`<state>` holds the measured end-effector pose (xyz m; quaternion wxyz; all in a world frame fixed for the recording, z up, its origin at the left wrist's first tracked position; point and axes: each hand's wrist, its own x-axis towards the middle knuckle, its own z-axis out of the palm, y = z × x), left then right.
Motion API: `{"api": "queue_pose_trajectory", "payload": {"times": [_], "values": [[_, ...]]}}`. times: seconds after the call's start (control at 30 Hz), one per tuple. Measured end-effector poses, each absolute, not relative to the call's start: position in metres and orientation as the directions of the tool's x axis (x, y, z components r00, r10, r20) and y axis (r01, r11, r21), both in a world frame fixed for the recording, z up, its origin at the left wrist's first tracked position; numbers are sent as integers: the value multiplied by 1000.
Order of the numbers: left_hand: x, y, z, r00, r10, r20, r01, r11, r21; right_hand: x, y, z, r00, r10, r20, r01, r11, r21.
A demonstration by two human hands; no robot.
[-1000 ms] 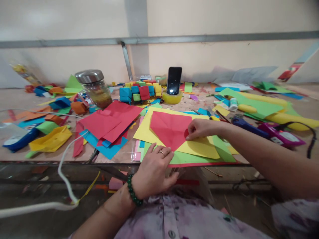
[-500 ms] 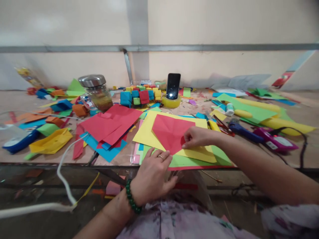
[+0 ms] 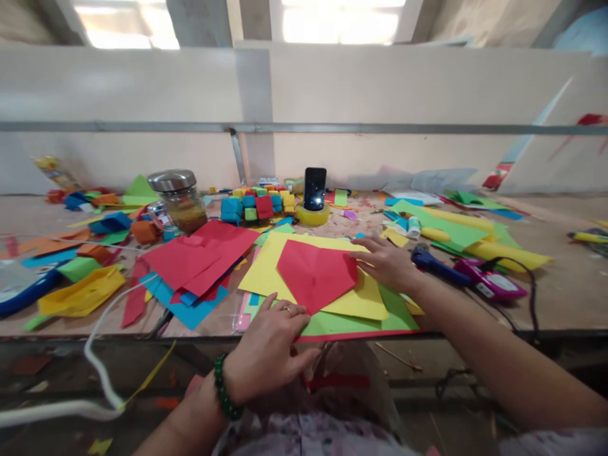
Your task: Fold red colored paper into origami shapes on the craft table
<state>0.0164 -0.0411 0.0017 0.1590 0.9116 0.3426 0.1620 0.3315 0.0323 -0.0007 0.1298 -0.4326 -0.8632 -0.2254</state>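
While left hand rests loosely spread at lower tip of folded red paper, right hand, spread wide, touches upper-right edge; better press fold evenly.

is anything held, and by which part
No clear grip: left hand rests at the near tip of the red paper, right hand at its upper right corner.

A folded sheet is lying on a paper stack at the table's front edge, left hand resting at its near tip, right hand at its right side. Loose sheets are lying left, a jar standing behind them. Behind the stack, a phone is standing at a tape roll, cubes sitting to its left. A strapped device is lying right.
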Motion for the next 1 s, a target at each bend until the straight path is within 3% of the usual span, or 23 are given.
{"api": "queue_pose_trajectory", "payload": {"times": [0.1, 0.23, 0.37, 0.47, 0.57, 0.63, 0.7, 0.8, 1.0], "values": [[9, -36, 2, 670, 702, 242, 604, -704, 373, 328, 29, 6, -607, 608, 512, 787, 547, 285], [1, -29, 1, 467, 756, 459, 723, -625, 293, 301, 2, 22, -507, 609, 610, 860, 304, 411], [12, -26, -2, 450, 745, 492, 677, -644, 357, 257, -20, 20, -642, 635, 430, 765, 496, 410], [23, -25, -2, 452, 801, 392, 497, -592, 635, 240, -20, 9, -707, 637, 306, 707, 647, 287], [27, -21, 1, 430, 895, 122, 73, -169, 983, 244, -11, -2, -705, 649, 287, 686, 726, 43], [27, -17, 4, 504, 859, -88, -217, 225, 950, 250, -4, -9, -664, 684, 302, 664, 725, -184], [28, -14, 4, 566, 803, -185, -365, 446, 817, 255, 2, -14, -603, 739, 299, 636, 673, -378], [30, -12, 4, 580, 789, -201, -431, 507, 746, 258, 5, -19, -556, 775, 301, 601, 625, -498], [34, -15, 6, 565, 808, -165, -399, 443, 803, 257, 4, -23, -556, 759, 338, 562, 643, -520]]}}
